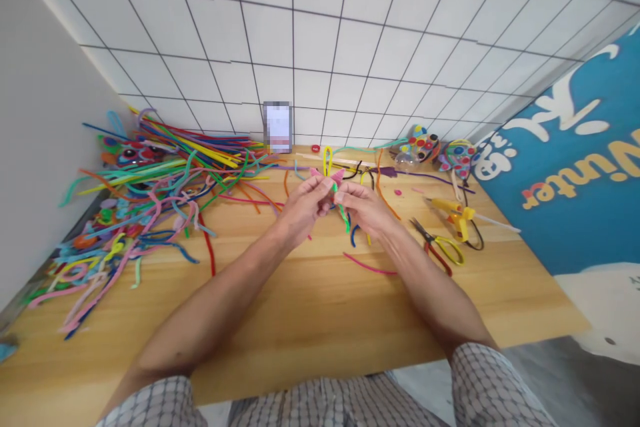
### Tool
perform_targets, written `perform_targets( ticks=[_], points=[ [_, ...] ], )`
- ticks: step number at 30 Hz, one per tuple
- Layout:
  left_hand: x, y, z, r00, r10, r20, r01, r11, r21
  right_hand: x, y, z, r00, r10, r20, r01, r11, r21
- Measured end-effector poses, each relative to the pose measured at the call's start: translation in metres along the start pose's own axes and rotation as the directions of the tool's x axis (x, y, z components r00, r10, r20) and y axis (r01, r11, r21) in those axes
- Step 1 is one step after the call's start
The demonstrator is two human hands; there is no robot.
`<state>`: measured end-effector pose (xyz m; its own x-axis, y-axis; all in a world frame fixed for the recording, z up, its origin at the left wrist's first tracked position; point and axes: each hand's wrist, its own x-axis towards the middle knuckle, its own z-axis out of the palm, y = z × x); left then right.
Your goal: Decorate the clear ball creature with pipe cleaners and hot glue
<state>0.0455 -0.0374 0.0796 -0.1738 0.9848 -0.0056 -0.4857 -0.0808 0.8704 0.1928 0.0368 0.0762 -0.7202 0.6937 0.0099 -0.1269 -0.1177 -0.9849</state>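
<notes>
Both of my hands meet over the middle of the table. My left hand (311,203) is closed around a small pipe-cleaner figure with pink points (338,175) and a yellow loop (327,159) standing up from its top. My right hand (364,205) pinches a green pipe cleaner (343,212) that hangs down from the figure between the hands. The fingers hide most of the figure's middle. A pink pipe cleaner (367,265) lies on the wood just below my right hand.
Pipe cleaners (165,187) in many colours pile up on the left. A phone (278,127) leans on the tiled wall. To the right lie scissors (437,243) and a yellow glue gun (457,217). Dotted colourful craft pieces (420,144) stand at the back right of the table (300,320).
</notes>
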Motion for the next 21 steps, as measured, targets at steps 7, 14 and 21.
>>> perform_targets(
  ticks=[7,14,21],
  points=[
    [0.008,0.03,-0.026,0.972,0.022,0.233,-0.107,0.928,0.357,-0.002,-0.009,-0.005,0.995,0.076,0.065,-0.076,0.997,0.006],
    [-0.002,0.022,-0.01,0.987,0.036,0.157,-0.075,0.966,0.248,-0.004,-0.002,0.005,0.999,0.033,0.025,-0.034,0.999,0.042],
    [-0.002,0.003,0.0,0.997,-0.079,0.028,0.08,0.995,-0.054,0.0,-0.001,0.004,0.998,0.062,0.01,-0.062,0.99,0.127]
  ],
)
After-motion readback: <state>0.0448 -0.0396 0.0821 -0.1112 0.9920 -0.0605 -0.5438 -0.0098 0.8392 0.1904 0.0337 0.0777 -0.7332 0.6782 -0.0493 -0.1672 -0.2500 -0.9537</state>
